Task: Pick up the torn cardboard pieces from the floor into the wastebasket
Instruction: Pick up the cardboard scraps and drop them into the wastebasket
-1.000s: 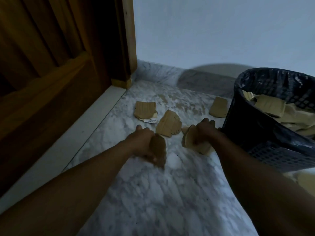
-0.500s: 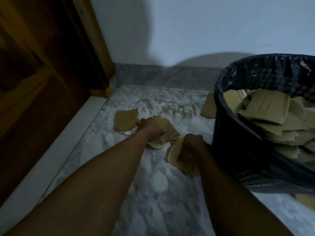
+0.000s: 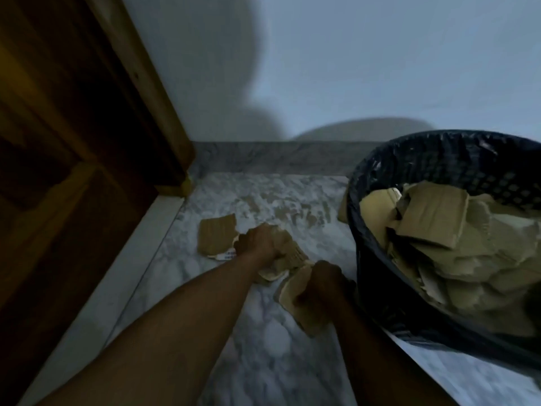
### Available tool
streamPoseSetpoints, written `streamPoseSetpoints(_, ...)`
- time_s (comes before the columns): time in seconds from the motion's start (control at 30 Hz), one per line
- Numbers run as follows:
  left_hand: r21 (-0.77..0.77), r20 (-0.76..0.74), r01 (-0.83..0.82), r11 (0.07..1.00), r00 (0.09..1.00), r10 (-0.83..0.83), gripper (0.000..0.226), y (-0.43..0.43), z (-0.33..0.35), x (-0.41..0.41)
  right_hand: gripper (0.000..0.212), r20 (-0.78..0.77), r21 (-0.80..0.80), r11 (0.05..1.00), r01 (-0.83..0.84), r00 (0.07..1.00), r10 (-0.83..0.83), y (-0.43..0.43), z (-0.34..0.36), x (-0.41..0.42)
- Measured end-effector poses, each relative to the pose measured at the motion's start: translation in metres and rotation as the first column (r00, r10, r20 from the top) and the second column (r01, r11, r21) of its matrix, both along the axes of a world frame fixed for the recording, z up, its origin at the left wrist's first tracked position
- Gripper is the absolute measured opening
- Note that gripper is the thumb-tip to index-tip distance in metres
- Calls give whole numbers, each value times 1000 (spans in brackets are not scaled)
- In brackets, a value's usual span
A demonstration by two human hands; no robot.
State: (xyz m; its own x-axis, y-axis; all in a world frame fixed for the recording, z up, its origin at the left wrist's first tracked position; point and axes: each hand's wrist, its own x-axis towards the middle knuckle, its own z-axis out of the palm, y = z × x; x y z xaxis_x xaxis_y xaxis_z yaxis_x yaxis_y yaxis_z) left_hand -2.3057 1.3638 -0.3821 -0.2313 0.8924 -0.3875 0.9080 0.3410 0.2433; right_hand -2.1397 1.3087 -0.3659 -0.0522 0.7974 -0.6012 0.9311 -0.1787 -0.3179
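The left hand [image 3: 257, 244] curls its fingers tight round a wad of torn cardboard pieces [image 3: 288, 253], which stick out past the knuckles toward 3 o'clock. At 5 o'clock from it, the right hand [image 3: 320, 285] is fisted on another cardboard piece [image 3: 288, 297], which juts from the fist toward 7 o'clock. A loose piece [image 3: 215, 235] (white label at its lower edge) lies on the marble floor [image 3: 263, 347] at 9 o'clock of the left hand. The wastebasket [image 3: 409, 312], heaped with cardboard, stands at 3 o'clock of the right hand.
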Motion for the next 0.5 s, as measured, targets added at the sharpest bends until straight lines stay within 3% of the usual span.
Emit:
streamPoseSetpoints(0.1, 57, 73, 43, 997, 996, -47, 63, 0, -3, -2, 50, 103, 64, 998, 28, 994, -34, -1, -5, -11)
streamPoseSetpoints(0.17, 85, 167, 33, 996, 985, -46, 76, -2, 1, -4, 47, 126, 19, 996, 88, 988, -90, -2, -11, -20)
streamPoseSetpoints(0.23, 71, 315, -17, 997, 949, -6, 92, 2, 10, -17, 40, 178, 134, 985, 110, 975, -133, -10, -1, -30)
streamPoseSetpoints(0.3, 79, 376, -129, 988, 922, 91, 89, 15, 25, -38, 35, 234, 203, 978, 48, 967, -96, -20, 7, -35)
streamPoseSetpoints(0.4, 20, 227, -118, 993, 968, 110, 82, 32, 41, -77, 36, 209, 126, 992, -6, 978, -21, -26, 30, -45)
streamPoseSetpoints(0.5, -130, 17, -64, 989, 998, 67, 94, 38, 31, -110, 41, 165, 137, 990, 24, 985, -47, -4, 49, -49)
